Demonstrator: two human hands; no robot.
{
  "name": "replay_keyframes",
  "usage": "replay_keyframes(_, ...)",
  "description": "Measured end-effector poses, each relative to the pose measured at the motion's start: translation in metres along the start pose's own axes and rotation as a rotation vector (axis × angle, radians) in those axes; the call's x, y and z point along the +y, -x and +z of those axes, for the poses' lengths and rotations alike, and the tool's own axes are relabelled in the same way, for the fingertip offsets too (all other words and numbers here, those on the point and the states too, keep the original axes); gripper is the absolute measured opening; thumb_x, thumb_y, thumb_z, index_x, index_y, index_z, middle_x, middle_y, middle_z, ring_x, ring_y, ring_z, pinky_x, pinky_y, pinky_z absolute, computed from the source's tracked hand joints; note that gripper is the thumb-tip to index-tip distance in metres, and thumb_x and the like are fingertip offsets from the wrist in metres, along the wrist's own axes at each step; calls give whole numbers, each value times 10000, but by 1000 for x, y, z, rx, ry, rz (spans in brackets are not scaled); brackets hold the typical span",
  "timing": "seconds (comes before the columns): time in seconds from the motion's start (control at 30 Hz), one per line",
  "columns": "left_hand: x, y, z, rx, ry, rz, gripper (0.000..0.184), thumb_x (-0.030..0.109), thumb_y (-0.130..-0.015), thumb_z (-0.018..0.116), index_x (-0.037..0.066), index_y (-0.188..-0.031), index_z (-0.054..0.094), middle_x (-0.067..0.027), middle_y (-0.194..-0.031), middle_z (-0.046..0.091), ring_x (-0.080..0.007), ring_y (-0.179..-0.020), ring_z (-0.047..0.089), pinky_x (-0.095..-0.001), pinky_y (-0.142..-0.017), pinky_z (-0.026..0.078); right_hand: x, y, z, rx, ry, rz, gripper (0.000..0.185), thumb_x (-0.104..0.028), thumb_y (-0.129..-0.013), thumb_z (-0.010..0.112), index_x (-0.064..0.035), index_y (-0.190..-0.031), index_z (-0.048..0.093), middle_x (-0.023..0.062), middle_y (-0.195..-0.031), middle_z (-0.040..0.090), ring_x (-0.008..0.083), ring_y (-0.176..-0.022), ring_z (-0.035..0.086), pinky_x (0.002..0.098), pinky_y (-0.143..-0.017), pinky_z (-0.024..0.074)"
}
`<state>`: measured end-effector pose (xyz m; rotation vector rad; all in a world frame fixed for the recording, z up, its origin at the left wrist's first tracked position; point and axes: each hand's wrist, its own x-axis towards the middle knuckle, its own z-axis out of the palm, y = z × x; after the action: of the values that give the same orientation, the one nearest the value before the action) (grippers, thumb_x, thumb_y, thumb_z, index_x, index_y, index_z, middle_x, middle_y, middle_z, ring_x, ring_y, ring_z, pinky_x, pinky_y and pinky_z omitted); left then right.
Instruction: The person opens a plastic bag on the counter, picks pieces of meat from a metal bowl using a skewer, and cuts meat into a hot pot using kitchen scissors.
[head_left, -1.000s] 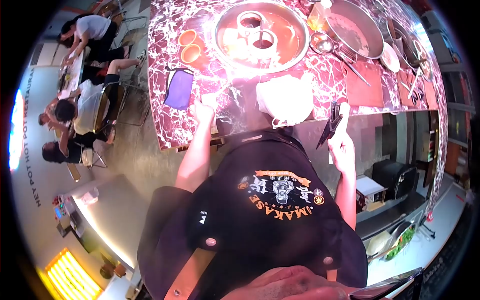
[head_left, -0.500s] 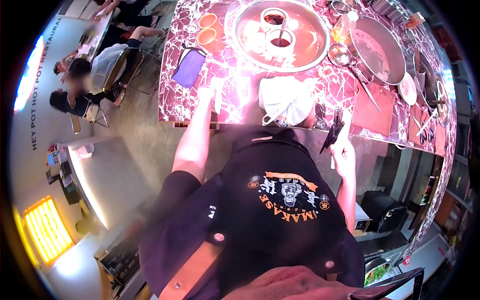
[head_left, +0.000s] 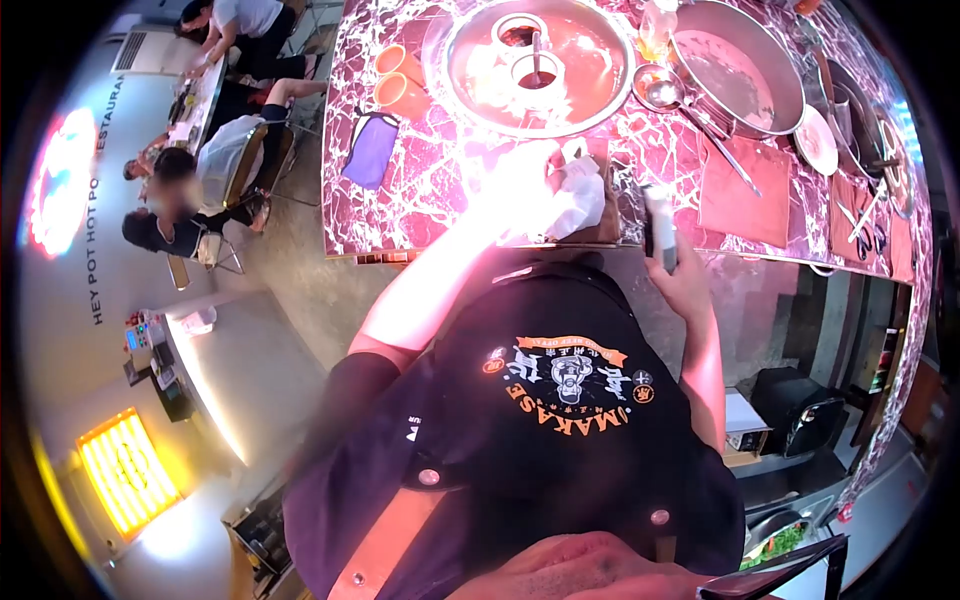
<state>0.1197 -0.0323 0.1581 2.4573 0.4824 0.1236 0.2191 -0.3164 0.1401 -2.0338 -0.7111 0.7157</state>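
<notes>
White bag: a crumpled white plastic bag [head_left: 580,203] sits in the upper middle of the frame, near the front edge of the red-and-white veined marble counter [head_left: 440,170], between the two hands.
Left hand: the left hand [head_left: 532,172] reaches to the bag and touches its left, upper side; glare washes out most of the fingers, so I cannot tell how tightly they close.
Right hand: the right hand [head_left: 684,282], right of centre, has its fingers wrapped around a slim black-and-white tool [head_left: 662,232], too blurred to name, pointing up the frame; both are just right of the bag, apart from it.
Above the bag: a wide round steel pot of reddish broth [head_left: 540,131], top centre.
Upper left: a flat purple pouch [head_left: 371,152], below two orange cups [head_left: 401,96].
Upper right: a flat reddish-brown mat [head_left: 743,192], well apart from the left hand.
</notes>
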Motion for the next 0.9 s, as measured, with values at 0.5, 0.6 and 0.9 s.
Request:
replay_keyframes(0.5,12,16,10,154,69,327,241,229,-791,617,109,-996,651,-72,-940,649,-246,-829,616,-392,-728,493,-59,-58,-22,-98,515,-367,494,-118,-662,686,-94,-1128,524,131,-1018,601,332,-959,596,431,-803,489)
replay_keyframes(0.6,13,17,8,161,122,305,272,235,-779,625,118,-1022,663,-66,-981,658,-244,-854,615,-400,-750,495,-64,-62,-21,-100,544,-403,483,-121,-661,690,-98,-1119,537,131,-1016,598,338,-936,597,437,-782,491)
replay_keyframes(0.9,8,19,-2,96,335,18,252,81,-893,574,25,-1137,554,-109,-1069,623,-169,-932,616,-303,-825,514,-90,-75,-28,-158,749,-531,507,-124,-667,711,-94,-1143,538,106,-1036,585,302,-975,561,420,-805,477)
